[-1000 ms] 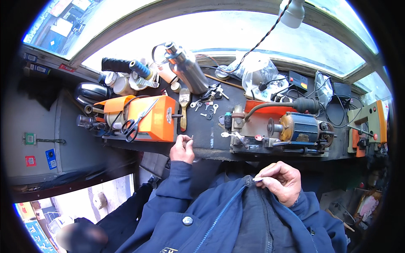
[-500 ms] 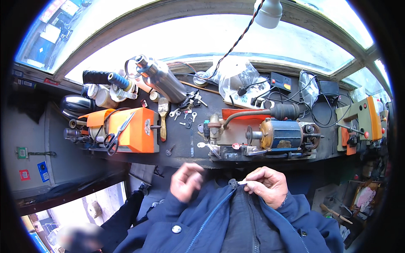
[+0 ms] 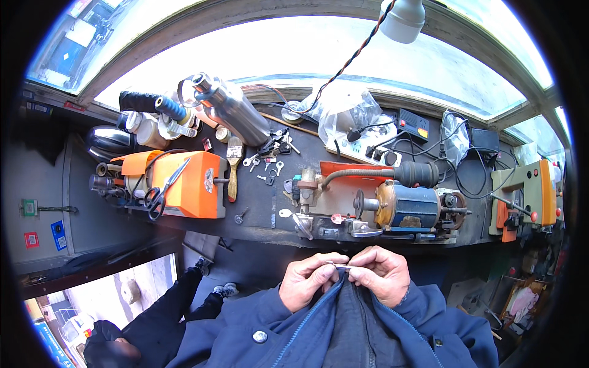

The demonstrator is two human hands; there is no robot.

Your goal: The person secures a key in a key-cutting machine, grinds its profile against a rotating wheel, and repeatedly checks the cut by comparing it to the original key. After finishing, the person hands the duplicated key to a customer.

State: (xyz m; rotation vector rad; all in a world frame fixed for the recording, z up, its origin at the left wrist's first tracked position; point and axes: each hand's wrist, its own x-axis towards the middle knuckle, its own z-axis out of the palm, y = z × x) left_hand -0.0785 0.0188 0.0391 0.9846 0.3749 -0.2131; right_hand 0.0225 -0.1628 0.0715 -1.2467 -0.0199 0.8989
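Note:
Just in front of the bench edge, my two hands meet over my open jacket. Between them lies a thin metal key (image 3: 340, 265), held level and mostly covered by fingertips. My left hand (image 3: 305, 283) pinches one end of it with thumb and forefinger. At the other end, my right hand (image 3: 384, 277) pinches it too. Beyond the hands stands a key-cutting machine (image 3: 405, 205) with a blue motor. A silver key (image 3: 285, 213) and one with a red head (image 3: 337, 218) lie on its near side.
An orange-cased machine (image 3: 193, 187) with scissors (image 3: 164, 193) on it stands left. Loose keys (image 3: 269, 164), a brush (image 3: 234, 165) and a steel flask (image 3: 233, 110) are behind. Power strip (image 3: 362, 150) and cables lie at the back. Another person (image 3: 153, 331) is at lower left.
My left hand has moved right and closed on the key's other end; before, it was apart and blurred. My right hand keeps its pinch. The view has shifted slightly.

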